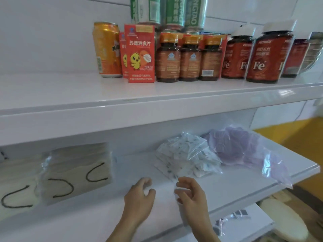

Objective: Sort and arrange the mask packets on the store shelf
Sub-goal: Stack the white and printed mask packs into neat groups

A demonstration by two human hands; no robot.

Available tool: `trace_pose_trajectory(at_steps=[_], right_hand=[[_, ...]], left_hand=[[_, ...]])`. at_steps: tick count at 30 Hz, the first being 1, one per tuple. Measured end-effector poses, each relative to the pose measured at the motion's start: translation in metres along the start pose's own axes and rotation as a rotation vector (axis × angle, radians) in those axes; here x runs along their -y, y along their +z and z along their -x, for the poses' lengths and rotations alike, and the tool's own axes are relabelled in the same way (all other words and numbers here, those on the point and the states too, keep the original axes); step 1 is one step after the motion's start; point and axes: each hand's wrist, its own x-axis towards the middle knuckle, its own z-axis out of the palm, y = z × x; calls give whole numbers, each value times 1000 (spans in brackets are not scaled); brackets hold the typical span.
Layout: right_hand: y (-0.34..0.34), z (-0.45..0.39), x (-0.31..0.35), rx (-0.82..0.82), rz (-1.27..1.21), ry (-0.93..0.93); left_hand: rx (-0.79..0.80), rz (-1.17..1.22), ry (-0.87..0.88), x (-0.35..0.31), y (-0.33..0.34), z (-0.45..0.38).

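Hands first: left hand [139, 194] hovers over the middle shelf [227, 186], fingers loosely curled, nothing in it. Right hand [190, 194] sits just beside it, fingertips pinching the edge of a clear packet, though it's too blurry to be sure. Behind them, a heap of white mask packets [187, 154] lies mid-shelf, purple ones [239, 147] to its right, beige masks [73, 172] off left. Bottles [188, 58] and a red box [140, 53] stand on the upper shelf.

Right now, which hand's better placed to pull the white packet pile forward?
Right hand: it's directly in front of the white packet pile, fingers nearly touching its front edge. Left hand sits further left.
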Motion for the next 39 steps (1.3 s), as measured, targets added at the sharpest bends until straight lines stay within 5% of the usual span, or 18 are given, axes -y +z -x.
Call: trace_pose_trajectory(at_steps=[6,12,25,39], right_hand=[[-67,-57,-3,-18,87,-40],[-89,-108,0,72,186,-124],[-105,-136,-10,210,144,-31],[-108,-135,-5,69,-121,-61]], left_hand=[[-37,270,-138,-59,55,-33],[-171,882,-417,-106,81,-80],[-139,494,-448,-146,126,-133],[-238,684,-109,-117,83,-69]])
